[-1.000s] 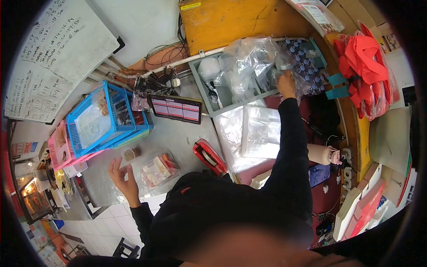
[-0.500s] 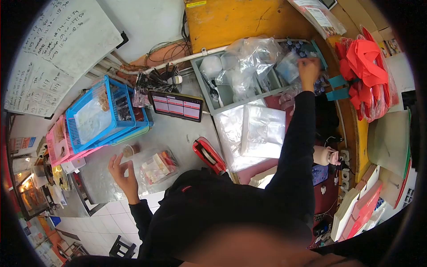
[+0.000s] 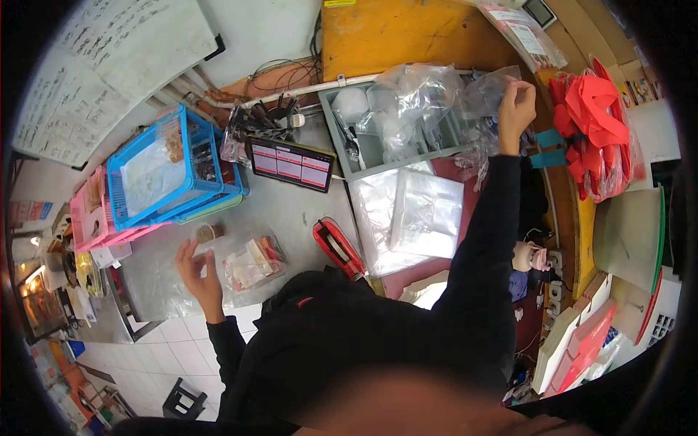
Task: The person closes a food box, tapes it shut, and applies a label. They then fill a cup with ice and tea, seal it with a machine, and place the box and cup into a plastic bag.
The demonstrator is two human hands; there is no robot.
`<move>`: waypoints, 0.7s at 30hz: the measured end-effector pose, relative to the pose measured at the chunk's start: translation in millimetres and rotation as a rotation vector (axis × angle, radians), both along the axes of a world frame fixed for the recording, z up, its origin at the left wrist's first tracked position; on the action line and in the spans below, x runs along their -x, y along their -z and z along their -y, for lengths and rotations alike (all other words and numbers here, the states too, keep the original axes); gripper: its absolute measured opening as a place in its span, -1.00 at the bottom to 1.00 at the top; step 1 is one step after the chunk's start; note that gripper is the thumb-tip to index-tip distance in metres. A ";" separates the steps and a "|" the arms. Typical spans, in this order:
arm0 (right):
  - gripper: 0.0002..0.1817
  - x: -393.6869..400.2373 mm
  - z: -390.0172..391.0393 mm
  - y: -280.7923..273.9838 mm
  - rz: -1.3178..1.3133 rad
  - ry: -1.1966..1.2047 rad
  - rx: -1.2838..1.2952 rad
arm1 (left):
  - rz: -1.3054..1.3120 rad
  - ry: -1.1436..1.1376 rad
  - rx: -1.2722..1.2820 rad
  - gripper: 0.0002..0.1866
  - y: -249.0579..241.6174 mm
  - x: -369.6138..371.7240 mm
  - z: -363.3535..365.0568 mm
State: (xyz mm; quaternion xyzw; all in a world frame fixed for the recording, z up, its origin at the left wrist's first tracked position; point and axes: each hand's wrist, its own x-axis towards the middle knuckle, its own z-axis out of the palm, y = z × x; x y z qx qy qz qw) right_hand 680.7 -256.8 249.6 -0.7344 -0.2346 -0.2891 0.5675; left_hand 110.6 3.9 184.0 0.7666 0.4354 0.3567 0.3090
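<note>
My right hand (image 3: 517,109) is raised over the right end of the grey divided tray (image 3: 342,149), fingers pinched at the edge of a thin clear plastic bag (image 3: 483,94). More crumpled clear plastic (image 3: 407,102) lies in the tray beside it. My left hand (image 3: 198,280) hovers over the metal counter with its fingers curved and apart, holding nothing. Close to it are a small lidded cup of brown contents (image 3: 209,232) and a clear container (image 3: 254,263) with pale and red packets inside.
A tablet (image 3: 291,164) leans at the back, beside black cutlery (image 3: 265,120). Blue baskets (image 3: 149,185) stand left. A red zipped pouch (image 3: 339,248) and stacked clear bags (image 3: 427,212) lie in the middle. Red bags (image 3: 596,123) hang right; a pink bottle (image 3: 529,256) stands below.
My right hand has risen slightly and moved right, and clear plastic now stretches up to its fingers. My left hand stays nearly where it was, fingers still apart. The view has shifted a little.
</note>
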 end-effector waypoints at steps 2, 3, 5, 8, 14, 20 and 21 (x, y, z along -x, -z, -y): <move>-0.84 60.4 -25.8 -20.6 0.050 -0.181 0.156 | 0.094 0.132 0.098 -0.61 2.8 -12.0 0.2; -0.85 100.5 -42.1 -18.5 -0.216 -0.430 0.026 | 0.114 0.234 0.239 -0.61 6.0 -24.8 4.3; -0.86 181.1 -74.3 -10.6 -0.663 -0.887 -0.164 | 0.101 0.458 0.693 -0.58 -5.5 -61.6 19.6; -0.89 282.1 -115.1 -22.5 -1.142 -1.242 -0.432 | 0.530 0.911 0.969 -0.29 16.7 -99.6 38.9; -0.88 357.7 -162.8 8.9 -1.027 -1.014 -0.619 | 1.114 0.820 1.026 -0.24 -4.3 -12.6 14.5; -0.87 431.3 -204.4 10.9 -0.892 -0.973 -0.522 | 0.996 0.787 0.809 -0.03 -35.0 100.5 13.3; -0.88 447.7 -208.2 8.8 -0.901 -1.036 -0.513 | 0.850 0.704 0.769 -0.24 -43.8 114.0 12.1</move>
